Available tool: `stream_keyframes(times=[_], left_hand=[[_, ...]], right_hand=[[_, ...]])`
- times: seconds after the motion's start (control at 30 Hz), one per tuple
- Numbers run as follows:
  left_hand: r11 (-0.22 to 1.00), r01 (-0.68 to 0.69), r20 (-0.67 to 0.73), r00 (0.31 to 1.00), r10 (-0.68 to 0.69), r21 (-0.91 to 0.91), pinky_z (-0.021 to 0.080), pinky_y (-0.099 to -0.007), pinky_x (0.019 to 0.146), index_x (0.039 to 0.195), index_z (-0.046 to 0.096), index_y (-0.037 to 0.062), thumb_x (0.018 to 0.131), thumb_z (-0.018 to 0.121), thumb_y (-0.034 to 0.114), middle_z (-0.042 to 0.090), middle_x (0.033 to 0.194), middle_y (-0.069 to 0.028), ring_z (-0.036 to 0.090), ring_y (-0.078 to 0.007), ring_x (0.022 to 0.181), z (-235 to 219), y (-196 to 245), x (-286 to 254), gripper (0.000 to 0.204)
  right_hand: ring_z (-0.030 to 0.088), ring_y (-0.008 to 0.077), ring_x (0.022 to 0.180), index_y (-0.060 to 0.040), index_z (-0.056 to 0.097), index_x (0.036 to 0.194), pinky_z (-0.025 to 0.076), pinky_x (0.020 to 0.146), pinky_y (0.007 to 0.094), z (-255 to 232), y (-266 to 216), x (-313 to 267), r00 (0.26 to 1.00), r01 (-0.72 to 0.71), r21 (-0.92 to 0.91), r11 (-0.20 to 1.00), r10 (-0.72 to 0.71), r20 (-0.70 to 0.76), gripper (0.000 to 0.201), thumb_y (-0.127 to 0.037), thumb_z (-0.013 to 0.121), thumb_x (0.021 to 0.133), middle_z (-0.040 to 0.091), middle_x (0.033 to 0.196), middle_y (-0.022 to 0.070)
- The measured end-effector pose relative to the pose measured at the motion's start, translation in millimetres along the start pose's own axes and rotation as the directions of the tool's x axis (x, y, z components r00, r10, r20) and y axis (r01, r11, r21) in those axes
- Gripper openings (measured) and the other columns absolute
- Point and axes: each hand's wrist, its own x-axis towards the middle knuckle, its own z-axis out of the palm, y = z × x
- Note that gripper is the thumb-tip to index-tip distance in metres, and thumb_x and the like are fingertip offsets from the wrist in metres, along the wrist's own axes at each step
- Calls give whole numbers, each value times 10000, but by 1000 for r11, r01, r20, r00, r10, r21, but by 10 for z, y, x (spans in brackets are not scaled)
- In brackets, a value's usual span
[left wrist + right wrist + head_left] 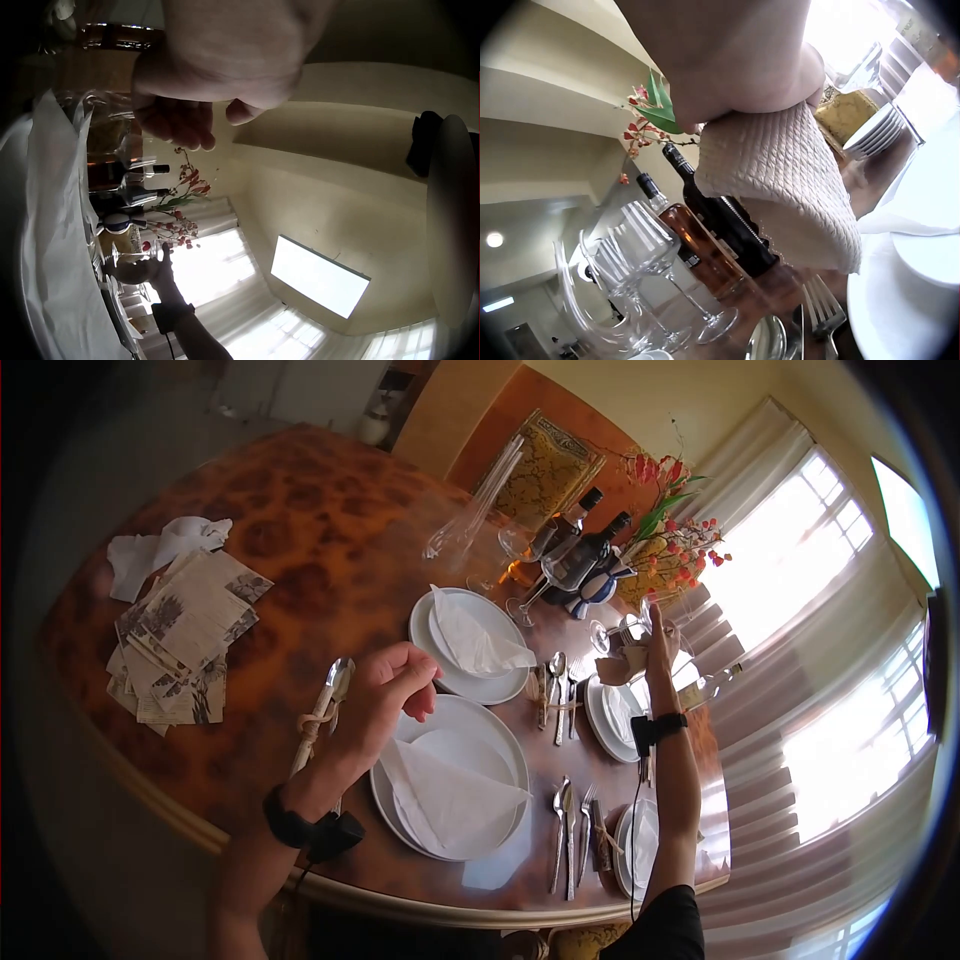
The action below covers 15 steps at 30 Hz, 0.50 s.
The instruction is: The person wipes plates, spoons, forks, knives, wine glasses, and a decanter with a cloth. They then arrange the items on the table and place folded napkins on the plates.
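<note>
My right hand (pixel 661 652) is raised over the far right place setting and grips a beige vessel with a braided, woven-looking surface (pixel 772 169). The vessel is tilted, its wider end towards the lower right in the right wrist view. Below that hand are a white plate (pixel 597 722) and a fork (pixel 823 311). My left hand (pixel 393 685) hovers with loosely curled fingers and holds nothing. Beneath it are two plate settings; the near one has a white folded napkin (pixel 450 790) on its plates (pixel 515 750). Tied cutlery (pixel 318 720) lies to its left.
Wine glasses (pixel 649 240), an amber bottle (pixel 697 244) and a dark bottle (pixel 731 225) stand at the back. Red flowers (pixel 670 535) rise behind them. Loose printed sheets (pixel 185 630) lie on the table's left side. More cutlery (pixel 570 835) lies right of the near plates.
</note>
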Motion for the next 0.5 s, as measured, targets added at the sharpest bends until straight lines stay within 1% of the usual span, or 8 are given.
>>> stream_keyframes(times=[0.1, 0.17, 0.2, 0.27, 0.3, 0.33, 0.43, 0.5], left_hand=[[989, 10, 60, 998, -20, 149, 452, -223, 622, 906, 615, 37, 973, 524, 236, 592, 699, -12, 553, -88, 640, 90, -4, -2, 228], [896, -203, 156, 976, 152, 394, 463, -217, 722, 965, 607, 24, 978, 521, 230, 623, 825, -25, 578, -83, 758, 180, -90, 21, 223], [870, -156, 184, 980, 77, 469, 439, -269, 897, 1151, 551, 3, 975, 542, 285, 627, 1091, -98, 587, -148, 1030, 228, -65, 62, 332], [801, -292, 227, 953, 200, 522, 420, -316, 959, 1223, 506, -6, 958, 575, 309, 589, 1176, -136, 554, -198, 1121, 599, 49, 61, 417], [725, -412, 262, 911, 318, 551, 402, -362, 1022, 1294, 461, -14, 940, 607, 334, 550, 1261, -174, 521, -247, 1211, 805, 104, 54, 518], [765, -396, 339, 908, 245, 508, 298, -409, 1113, 1431, 304, -4, 923, 623, 424, 437, 1384, -236, 380, -298, 1360, 971, 164, 56, 738], [727, -493, 419, 855, 305, 478, 408, -434, 1027, 1476, 217, -12, 866, 671, 516, 487, 1317, -280, 515, -351, 1243, 1432, 246, 2, 926], [719, -529, 485, 821, 301, 450, 503, -368, 892, 1480, 188, 1, 883, 669, 485, 535, 1249, -223, 612, -271, 1084, 1631, 268, -33, 907]], right_hand=[[608, 177, 775, 49, 529, 1213, 514, 615, 285, -323, -569, -483, 981, -27, 256, 966, -24, 194, 752, -583, 669, 831, 588, 973, 128], [598, 155, 738, 25, 556, 1196, 493, 564, 258, -486, -1018, -957, 956, 88, 369, 925, -182, 229, 631, -516, 643, 882, 583, 959, 96], [598, 160, 811, 26, 546, 1233, 501, 655, 277, -550, -1063, -1094, 920, 0, 462, 887, -181, 347, 620, -502, 598, 912, 587, 1008, 95], [551, 181, 1066, 29, 514, 1299, 425, 936, 319, -663, -1228, -1412, 872, 132, 360, 924, -281, 400, 667, -521, 537, 922, 577, 1193, 136], [555, 191, 1087, 36, 513, 1298, 418, 954, 316, -707, -1372, -1621, 840, 71, 400, 914, -271, 469, 685, -518, 576, 900, 590, 1191, 137], [559, 201, 1107, 42, 512, 1297, 411, 973, 314, -750, -1514, -1829, 803, 5, 430, 903, -260, 536, 705, -516, 614, 878, 603, 1190, 139], [575, 216, 1134, 71, 504, 1303, 425, 1003, 345, -844, -1710, -2151, 741, -11, 502, 865, -330, 585, 819, -501, 756, 774, 602, 1223, 177], [579, 217, 1126, 76, 502, 1302, 438, 990, 347, -872, -1754, -2212, 762, 56, 512, 857, -369, 533, 836, -502, 770, 760, 603, 1216, 183]])
